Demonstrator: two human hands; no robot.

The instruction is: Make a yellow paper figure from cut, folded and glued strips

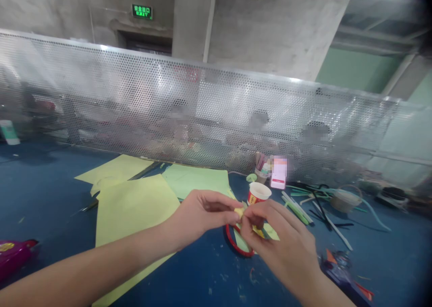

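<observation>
Yellow piece [239, 211], small and seemingly rolled or folded, is sitting above the bench [209, 271] at the fingertips: the left hand [205, 215] is pinching it, and the right hand [286, 239] is gripping its other side. Nearby, a glossy purple object [15, 257] with a yellow sticker is resting at left, and a dark blue object [344, 273] is lying at right. A red loop [231, 244] is showing beneath the hands. Flat, matte yellow paper [135, 208] is spreading leftward; green paper [199, 181] is lying beyond. A round paper cup [259, 191] is standing behind the hands, showing its white inside and a red label whose characters are too small to read. Thin strips [332, 226] are lying around a small bowl [344, 200], its contents unclear. Farther back, a small container [261, 175] is holding pinkish sticks [259, 160] beside a lit phone [278, 177]. Perforated, shiny metal screen [216, 113] is running behind; beyond it, a green sign [142, 11] is reading "安全出口 EXIT" on rough grey concrete [77, 10].
</observation>
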